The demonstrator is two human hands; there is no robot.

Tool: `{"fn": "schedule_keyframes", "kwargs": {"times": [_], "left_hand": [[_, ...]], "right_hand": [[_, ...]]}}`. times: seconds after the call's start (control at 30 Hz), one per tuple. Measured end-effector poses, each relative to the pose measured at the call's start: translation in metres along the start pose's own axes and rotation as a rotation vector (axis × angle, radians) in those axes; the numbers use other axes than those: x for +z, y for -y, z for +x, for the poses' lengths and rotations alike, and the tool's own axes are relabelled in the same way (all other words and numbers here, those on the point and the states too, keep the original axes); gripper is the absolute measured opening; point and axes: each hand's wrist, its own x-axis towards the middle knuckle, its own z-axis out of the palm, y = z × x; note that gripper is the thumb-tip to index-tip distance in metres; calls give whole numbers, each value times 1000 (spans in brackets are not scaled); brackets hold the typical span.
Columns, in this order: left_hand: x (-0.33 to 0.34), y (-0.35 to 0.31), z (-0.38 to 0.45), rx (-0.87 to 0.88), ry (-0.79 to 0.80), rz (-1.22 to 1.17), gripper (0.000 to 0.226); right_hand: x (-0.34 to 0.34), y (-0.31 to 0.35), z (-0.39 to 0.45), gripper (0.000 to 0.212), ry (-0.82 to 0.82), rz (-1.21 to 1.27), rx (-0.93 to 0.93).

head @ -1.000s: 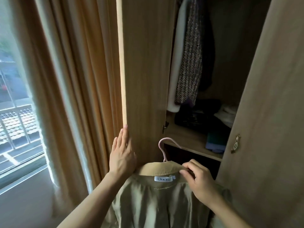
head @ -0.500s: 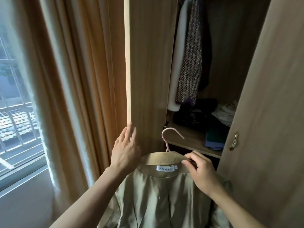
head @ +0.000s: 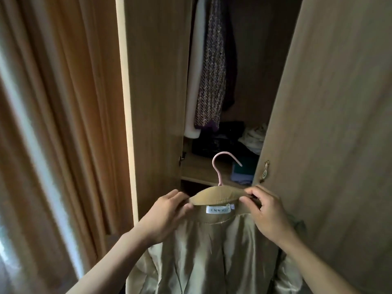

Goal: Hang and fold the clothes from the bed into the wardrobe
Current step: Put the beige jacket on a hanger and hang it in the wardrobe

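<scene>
The olive jacket (head: 212, 251) hangs on a pink hanger (head: 220, 166), held up before the open wardrobe (head: 157, 102), just below its shelf's front edge (head: 197, 177). Its satin lining looks slippery and the cloth soft and fairly light, so it could slide off the hanger. The left hand (head: 165, 213) and right hand (head: 269, 211) each pinch the collar (head: 216, 195) at its ends. Judged best taken by the hook for hanging beside the tweed garment (head: 212, 81).
</scene>
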Motion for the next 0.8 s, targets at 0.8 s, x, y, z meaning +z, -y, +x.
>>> {"fn": "schedule_keyframes", "kwargs": {"times": [0.8], "left_hand": [[113, -39, 166, 85, -252, 213, 20]], "right_hand": [[-60, -188, 73, 10, 74, 146, 55]]}}
